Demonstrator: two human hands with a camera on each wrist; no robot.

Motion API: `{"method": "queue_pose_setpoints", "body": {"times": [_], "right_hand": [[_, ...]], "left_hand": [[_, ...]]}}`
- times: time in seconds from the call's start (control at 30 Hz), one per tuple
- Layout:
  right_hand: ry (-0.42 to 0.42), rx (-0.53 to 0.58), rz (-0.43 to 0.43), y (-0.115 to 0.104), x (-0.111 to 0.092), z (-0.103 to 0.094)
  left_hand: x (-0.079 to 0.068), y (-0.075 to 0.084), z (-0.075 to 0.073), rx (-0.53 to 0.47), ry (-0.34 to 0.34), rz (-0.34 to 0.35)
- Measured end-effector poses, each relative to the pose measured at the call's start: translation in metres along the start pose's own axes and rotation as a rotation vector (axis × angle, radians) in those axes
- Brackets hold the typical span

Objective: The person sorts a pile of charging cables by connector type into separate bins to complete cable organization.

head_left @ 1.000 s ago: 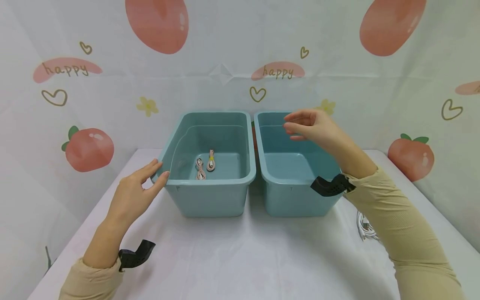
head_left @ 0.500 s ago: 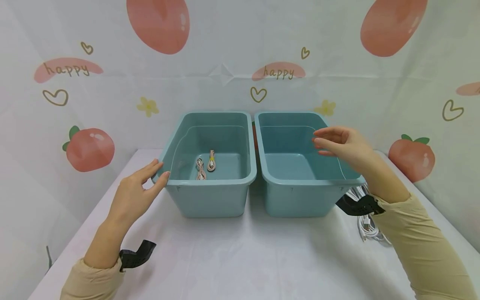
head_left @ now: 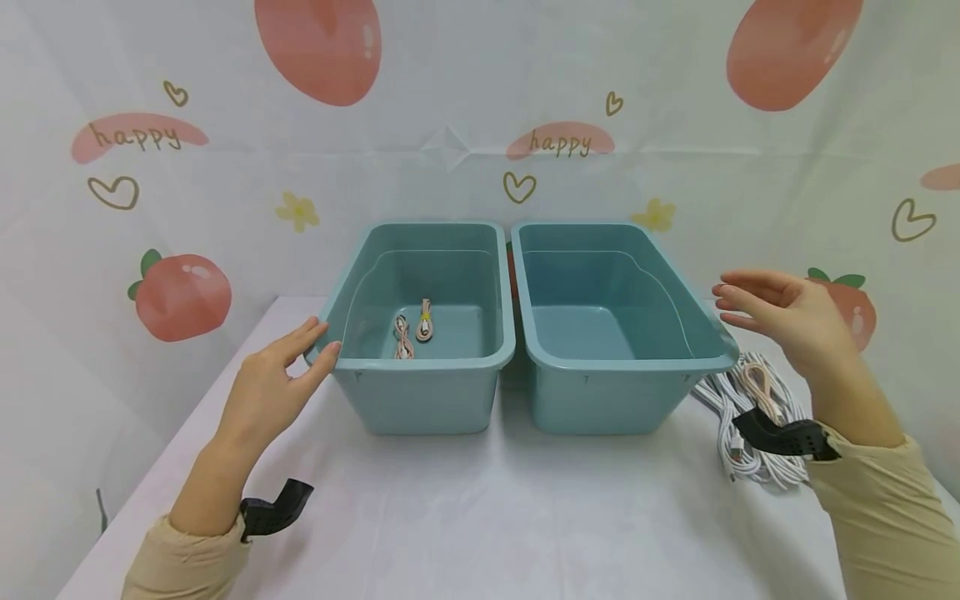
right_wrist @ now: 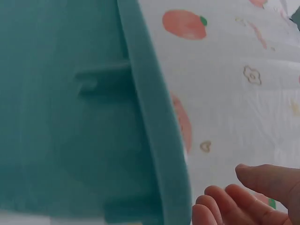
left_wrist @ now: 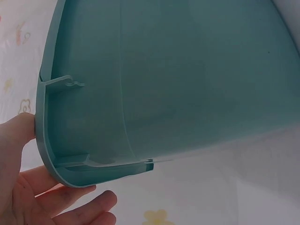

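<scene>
My left hand (head_left: 266,387) rests at the near left corner of the left blue-green bin (head_left: 420,364), its thumb and fingertips touching the rim. In the left wrist view its fingers (left_wrist: 89,210) look relaxed under that corner. Two small bundled pinkish cables (head_left: 425,322) lie inside this bin, one with a yellow tie. My right hand (head_left: 795,317), fingers loosely bent and holding nothing, hovers just right of the right blue-green bin (head_left: 630,365). Below it, coiled white cables (head_left: 731,408) lie on the table with a pinkish cable (head_left: 757,385) on top, partly hidden by the wrist.
Both bins stand side by side on a white-covered table (head_left: 480,508). Behind them hangs a white cloth (head_left: 442,83) printed with fruit, hearts and flowers. Black wrist straps (head_left: 783,435) are worn on both arms.
My right hand has moved from above the right bin out past its right rim, uncovering more of the coiled cables. The left hand stays at its corner.
</scene>
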State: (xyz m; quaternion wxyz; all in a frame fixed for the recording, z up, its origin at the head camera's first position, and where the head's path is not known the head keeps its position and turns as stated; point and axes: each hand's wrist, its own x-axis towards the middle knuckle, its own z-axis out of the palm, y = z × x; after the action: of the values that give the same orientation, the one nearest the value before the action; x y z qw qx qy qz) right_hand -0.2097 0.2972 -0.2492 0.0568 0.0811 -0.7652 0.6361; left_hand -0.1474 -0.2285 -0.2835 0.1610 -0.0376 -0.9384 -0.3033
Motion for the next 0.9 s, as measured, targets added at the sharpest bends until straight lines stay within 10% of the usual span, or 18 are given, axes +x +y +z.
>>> {"method": "queue_pose_setpoints", "body": {"times": [0.37, 0.9], "right_hand": [[0.026, 0.065, 0.041, 0.040, -0.012, -0.037], [0.124, -0.446, 0.373, 0.113, -0.013, -0.070]], "left_hand": [[-0.001, 0.000, 0.000, -0.005, 0.002, -0.002], [-0.002, 0.000, 0.001, -0.015, 0.018, 0.011]]}}
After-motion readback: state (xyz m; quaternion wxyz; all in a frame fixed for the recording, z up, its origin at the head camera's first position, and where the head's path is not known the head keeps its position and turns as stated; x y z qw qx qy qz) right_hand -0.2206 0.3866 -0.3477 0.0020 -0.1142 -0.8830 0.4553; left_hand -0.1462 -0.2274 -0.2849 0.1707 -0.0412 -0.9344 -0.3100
